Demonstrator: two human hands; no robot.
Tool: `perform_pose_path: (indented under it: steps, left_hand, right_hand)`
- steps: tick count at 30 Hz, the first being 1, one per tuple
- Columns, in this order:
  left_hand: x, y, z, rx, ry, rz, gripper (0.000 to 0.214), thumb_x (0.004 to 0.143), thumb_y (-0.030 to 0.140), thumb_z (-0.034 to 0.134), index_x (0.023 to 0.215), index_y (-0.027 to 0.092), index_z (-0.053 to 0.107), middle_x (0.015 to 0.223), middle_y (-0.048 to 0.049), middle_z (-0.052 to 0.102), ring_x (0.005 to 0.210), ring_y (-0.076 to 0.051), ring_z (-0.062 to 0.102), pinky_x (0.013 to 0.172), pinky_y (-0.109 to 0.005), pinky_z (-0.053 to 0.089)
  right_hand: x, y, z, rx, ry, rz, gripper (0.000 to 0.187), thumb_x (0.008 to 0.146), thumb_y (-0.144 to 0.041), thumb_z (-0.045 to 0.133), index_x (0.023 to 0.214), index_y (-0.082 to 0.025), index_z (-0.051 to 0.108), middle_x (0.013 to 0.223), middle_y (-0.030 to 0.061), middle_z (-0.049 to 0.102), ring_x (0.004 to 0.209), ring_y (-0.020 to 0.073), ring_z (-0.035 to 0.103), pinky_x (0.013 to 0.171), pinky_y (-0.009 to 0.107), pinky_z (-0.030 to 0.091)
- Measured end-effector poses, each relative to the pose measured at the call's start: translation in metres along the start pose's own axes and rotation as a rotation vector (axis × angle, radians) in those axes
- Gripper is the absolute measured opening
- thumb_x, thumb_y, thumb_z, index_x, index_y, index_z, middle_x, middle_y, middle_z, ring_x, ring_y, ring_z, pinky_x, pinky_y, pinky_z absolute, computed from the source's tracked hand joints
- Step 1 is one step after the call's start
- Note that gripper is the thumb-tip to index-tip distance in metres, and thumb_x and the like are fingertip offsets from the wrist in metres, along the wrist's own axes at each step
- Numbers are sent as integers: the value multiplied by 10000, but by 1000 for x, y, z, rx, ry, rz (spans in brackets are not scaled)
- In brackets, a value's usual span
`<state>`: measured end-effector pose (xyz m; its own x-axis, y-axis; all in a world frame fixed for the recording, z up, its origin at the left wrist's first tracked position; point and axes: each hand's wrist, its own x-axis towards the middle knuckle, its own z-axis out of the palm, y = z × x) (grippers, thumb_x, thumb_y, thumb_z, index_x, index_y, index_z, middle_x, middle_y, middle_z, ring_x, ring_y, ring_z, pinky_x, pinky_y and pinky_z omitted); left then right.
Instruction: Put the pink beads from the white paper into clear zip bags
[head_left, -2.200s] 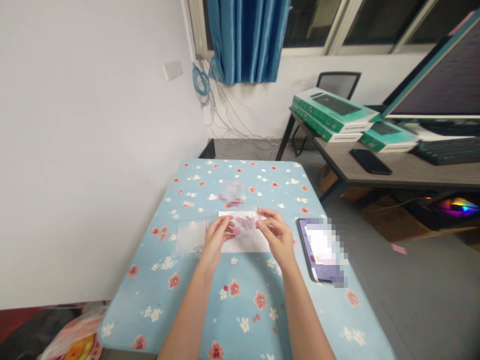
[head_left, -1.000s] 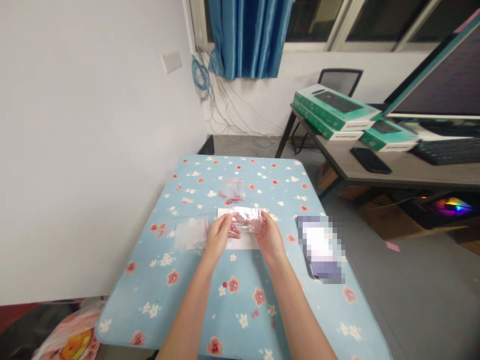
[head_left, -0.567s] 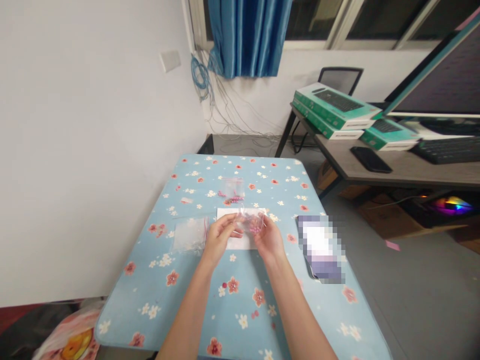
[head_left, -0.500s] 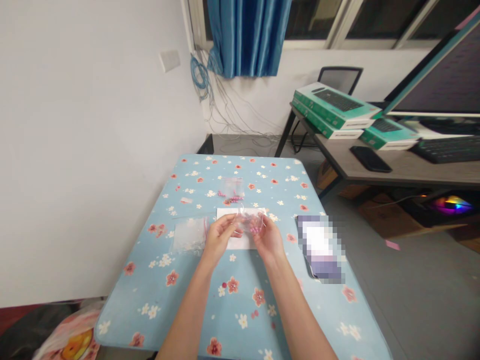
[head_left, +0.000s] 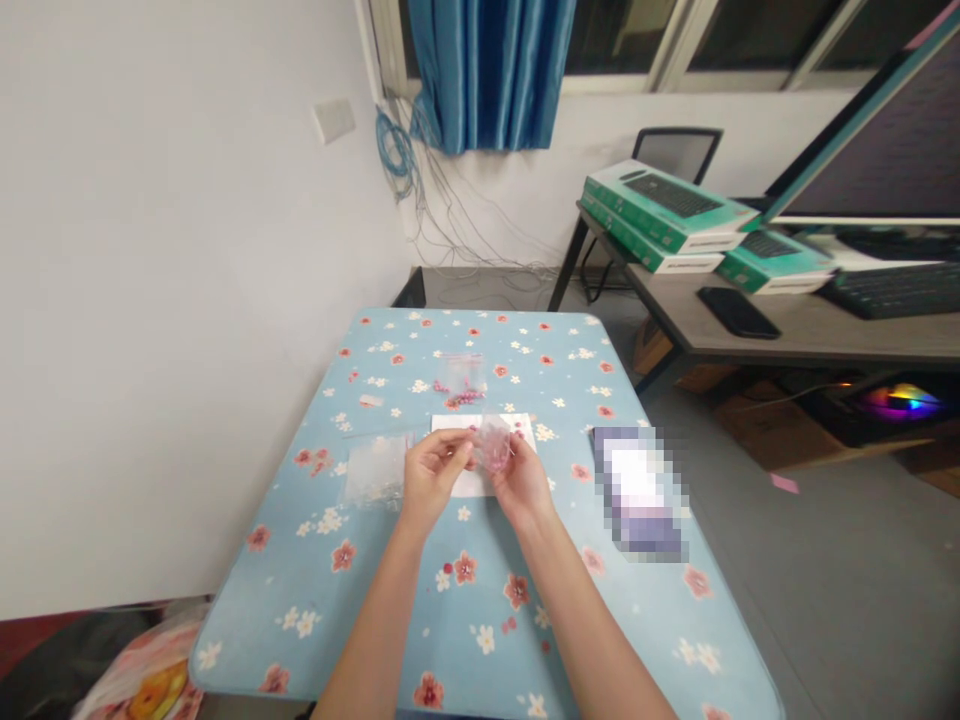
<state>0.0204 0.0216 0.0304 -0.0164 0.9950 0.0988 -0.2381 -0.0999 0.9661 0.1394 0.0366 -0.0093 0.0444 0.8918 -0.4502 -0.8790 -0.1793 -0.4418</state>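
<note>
Because the fingers of our left hand (head_left: pixel 430 475) and right hand (head_left: pixel 523 484) pinch a clear zip bag (head_left: pixel 493 437) of pink beads (head_left: pixel 495 459), a slackened grip risks spilling them onto the worktop (head_left: pixel 247 620) below.

This looks like a plain office or computer room: at two o'clock a grey-topped desk (head_left: pixel 795 340) carries a large flat monitor (head_left: pixel 870 130), a black keyboard (head_left: pixel 892 292) and stacked green-and-white boxes (head_left: pixel 667 195), and at twelve o'clock thin loose cables (head_left: pixel 442 200) hang beneath a blue satin curtain (head_left: pixel 487 70)
</note>
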Motion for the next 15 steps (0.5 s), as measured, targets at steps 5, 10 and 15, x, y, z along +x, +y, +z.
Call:
perform_pose_path:
  steps: [5, 10, 15]
  left_hand:
    - [2, 1, -3, 30, 109, 63, 223, 712, 320, 712, 841, 145, 666, 729, -51, 720, 511, -81, 592, 546, -201, 504]
    - [0, 2, -2, 103, 189, 90, 224, 728, 335, 693, 857, 156, 654, 747, -50, 722, 591, -119, 642, 549, -217, 519]
    - [-2, 5, -1, 167, 240, 105, 239, 738, 355, 677, 869, 157, 644, 755, -50, 713, 605, -128, 645, 551, -228, 532]
  right_hand:
    - [-4, 13, 3, 24, -83, 62, 105, 786, -122, 544, 831, -151, 635, 742, 23, 708, 654, 125, 661, 599, 216, 561]
    - [-8, 16, 7, 37, -68, 98, 123, 774, -118, 557, 856, -125, 648, 739, 30, 703, 614, 110, 652, 603, 213, 567]
    - [-12, 11, 11, 59, -24, 98, 100, 778, -114, 560, 817, -141, 648, 714, 16, 702, 578, 89, 635, 570, 176, 547]
